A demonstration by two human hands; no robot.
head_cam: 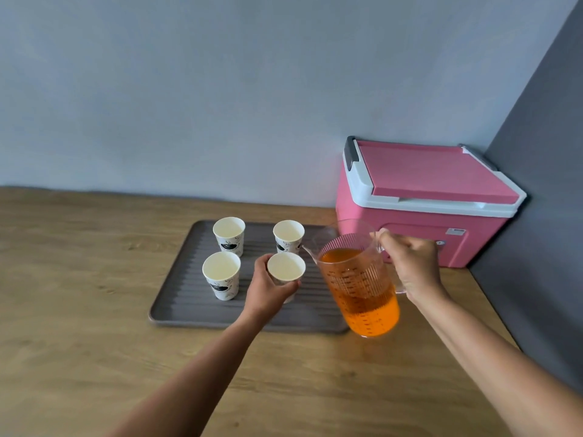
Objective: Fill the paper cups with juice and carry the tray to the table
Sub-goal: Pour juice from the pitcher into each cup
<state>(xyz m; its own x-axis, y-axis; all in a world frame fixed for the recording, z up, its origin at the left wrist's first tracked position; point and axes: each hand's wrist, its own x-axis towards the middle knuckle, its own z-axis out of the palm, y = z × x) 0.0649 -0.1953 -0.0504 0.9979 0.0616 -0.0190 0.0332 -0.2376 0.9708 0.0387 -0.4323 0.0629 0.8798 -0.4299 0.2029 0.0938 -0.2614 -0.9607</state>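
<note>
Several white paper cups with black print stand on a grey ribbed tray [176, 307] on the wooden counter. All look empty. My left hand [268, 288] wraps around the front right cup [286, 267]. The others are the front left cup [221, 274], the back left cup [229, 234] and the back right cup [288, 236]. My right hand [410, 266] grips the handle of a clear plastic jug [359, 279] about half full of orange juice. The jug is held above the tray's right end, tilted slightly left, with its spout close to the held cup.
A pink cooler box [422, 200] with a white-rimmed lid stands at the back right against the grey wall corner, just behind the jug. The wooden counter [79, 279] stretches to the left and toward me. Its right edge runs along a dark grey wall.
</note>
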